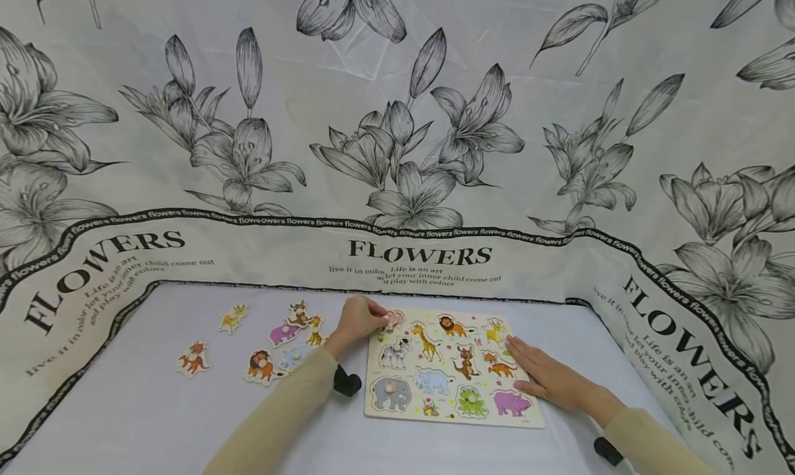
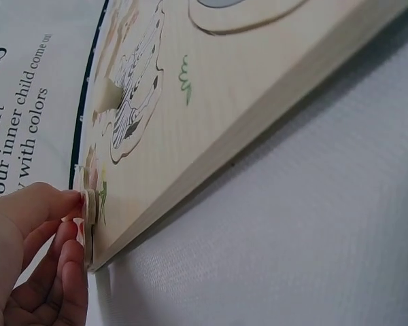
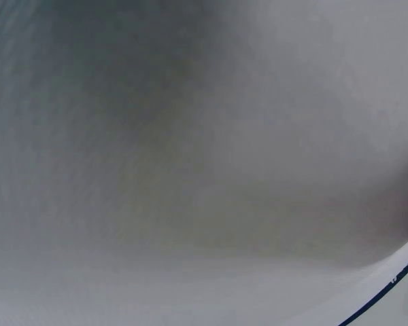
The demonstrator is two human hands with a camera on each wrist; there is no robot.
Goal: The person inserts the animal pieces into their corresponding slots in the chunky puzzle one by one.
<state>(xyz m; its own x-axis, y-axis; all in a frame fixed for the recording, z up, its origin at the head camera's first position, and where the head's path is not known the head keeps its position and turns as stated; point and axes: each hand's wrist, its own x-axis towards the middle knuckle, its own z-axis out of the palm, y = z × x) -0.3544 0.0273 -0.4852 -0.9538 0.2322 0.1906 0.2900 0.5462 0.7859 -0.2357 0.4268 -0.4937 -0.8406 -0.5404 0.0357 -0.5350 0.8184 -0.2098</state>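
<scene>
A wooden animal puzzle board (image 1: 450,323) lies on the white table. At its far left corner my left hand (image 1: 358,321) pinches a pink puzzle piece (image 1: 395,319) between thumb and fingers. The left wrist view shows this piece (image 2: 89,214) edge-on, right at the board's surface. On the board, the zebra piece (image 1: 394,353), elephant piece (image 1: 391,393) and frog piece (image 1: 472,400) carry knobs. My right hand (image 1: 553,378) rests along the board's right edge with its fingers extended. The right wrist view shows mostly blurred white cloth.
Left of the board lie loose puzzle pieces: a fox-like one (image 1: 194,358), a yellow one (image 1: 233,318), a lion (image 1: 260,366), a purple hippo (image 1: 283,333) and several more in a cluster. A flower-printed curtain (image 1: 410,261) stands behind and around the table.
</scene>
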